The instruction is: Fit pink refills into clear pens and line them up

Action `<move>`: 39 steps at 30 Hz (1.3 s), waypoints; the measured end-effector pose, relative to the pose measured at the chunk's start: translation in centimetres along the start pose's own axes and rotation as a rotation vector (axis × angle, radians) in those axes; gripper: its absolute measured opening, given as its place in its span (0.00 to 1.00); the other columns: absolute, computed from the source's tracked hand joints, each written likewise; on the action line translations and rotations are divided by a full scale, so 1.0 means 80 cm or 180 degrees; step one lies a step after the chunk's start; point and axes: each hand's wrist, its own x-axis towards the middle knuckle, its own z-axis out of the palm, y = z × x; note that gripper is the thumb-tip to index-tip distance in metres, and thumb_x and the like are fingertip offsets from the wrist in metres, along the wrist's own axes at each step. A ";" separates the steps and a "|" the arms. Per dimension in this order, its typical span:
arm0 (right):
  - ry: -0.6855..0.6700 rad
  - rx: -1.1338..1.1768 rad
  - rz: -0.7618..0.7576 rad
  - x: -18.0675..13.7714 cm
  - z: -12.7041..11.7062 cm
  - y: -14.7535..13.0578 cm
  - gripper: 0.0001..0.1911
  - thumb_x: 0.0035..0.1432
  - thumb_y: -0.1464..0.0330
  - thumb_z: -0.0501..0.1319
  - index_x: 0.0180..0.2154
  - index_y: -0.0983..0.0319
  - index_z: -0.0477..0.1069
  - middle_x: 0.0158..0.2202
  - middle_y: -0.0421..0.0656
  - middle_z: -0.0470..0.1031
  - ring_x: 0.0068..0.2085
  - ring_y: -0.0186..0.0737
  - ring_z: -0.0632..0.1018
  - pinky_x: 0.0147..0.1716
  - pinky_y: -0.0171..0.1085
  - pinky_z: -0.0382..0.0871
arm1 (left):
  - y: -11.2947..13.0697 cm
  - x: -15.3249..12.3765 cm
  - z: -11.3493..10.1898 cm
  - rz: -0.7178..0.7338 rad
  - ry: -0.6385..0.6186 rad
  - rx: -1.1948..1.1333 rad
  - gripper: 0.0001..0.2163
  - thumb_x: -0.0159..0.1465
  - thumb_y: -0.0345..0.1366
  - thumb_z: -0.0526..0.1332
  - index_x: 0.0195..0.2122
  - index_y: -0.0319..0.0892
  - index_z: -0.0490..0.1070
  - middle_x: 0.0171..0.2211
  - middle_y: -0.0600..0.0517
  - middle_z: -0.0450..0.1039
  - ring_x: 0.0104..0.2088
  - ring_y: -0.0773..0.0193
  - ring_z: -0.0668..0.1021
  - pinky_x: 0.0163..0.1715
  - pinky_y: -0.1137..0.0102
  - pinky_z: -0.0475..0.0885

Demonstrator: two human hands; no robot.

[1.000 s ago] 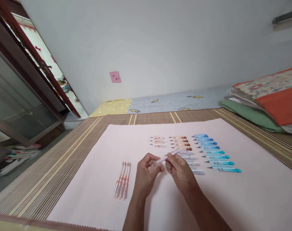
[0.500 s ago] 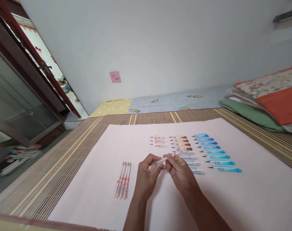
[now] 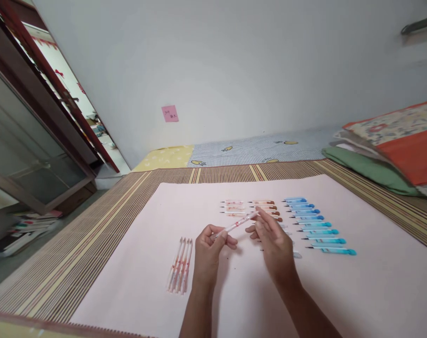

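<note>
My left hand (image 3: 211,251) pinches the lower end of a slim, clear-and-pink pen (image 3: 237,224) between thumb and fingers. The pen slants up to the right, raised above the pink sheet. At its upper end are the fingertips of my right hand (image 3: 275,239), index finger and thumb around the tip, other fingers loosely curled. Left of my hands lie several similar pink-patterned pens (image 3: 179,266) side by side. Beyond the hands, short rows hold pink pieces (image 3: 234,208) and brown-ended ones (image 3: 266,203) with dark points. My right hand partly hides a greyish clear row.
A column of blue pens or pencils (image 3: 317,225) lies on the right of the pink sheet (image 3: 128,281). Under the sheet is a striped mat (image 3: 104,211). Folded cloths and a pillow (image 3: 410,155) sit at right, and a pink note (image 3: 170,113) is on the wall.
The pen has swung to a steeper slant, its right end higher. My right hand has moved right and loosened, uncovering more of the pen; my left hand has shifted slightly left.
</note>
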 end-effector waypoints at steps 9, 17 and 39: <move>0.0163 -0.0959 -0.0696 0.002 -0.012 -0.016 0.17 0.59 0.61 0.64 0.49 0.57 0.78 0.44 0.47 0.82 0.43 0.49 0.81 0.46 0.46 0.74 | 0.002 -0.005 -0.001 0.0035 -0.0116 -0.0017 0.11 0.62 0.43 0.69 0.36 0.42 0.72 0.29 0.49 0.83 0.29 0.61 0.81 0.41 0.65 0.72; 0.0181 -0.0994 -0.0575 0.002 -0.010 -0.015 0.23 0.60 0.59 0.62 0.55 0.60 0.74 0.41 0.47 0.82 0.42 0.48 0.82 0.42 0.44 0.77 | 0.006 -0.009 0.012 -0.0047 -0.0084 0.0050 0.12 0.61 0.44 0.70 0.36 0.41 0.72 0.30 0.47 0.83 0.31 0.60 0.82 0.40 0.65 0.73; 0.0074 -0.0509 -0.0379 -0.011 0.008 0.005 0.28 0.62 0.58 0.63 0.61 0.59 0.66 0.39 0.43 0.77 0.36 0.43 0.81 0.39 0.44 0.78 | 0.006 -0.012 0.015 0.0048 0.0198 -0.0149 0.13 0.59 0.44 0.71 0.34 0.41 0.72 0.28 0.47 0.83 0.30 0.58 0.83 0.40 0.64 0.74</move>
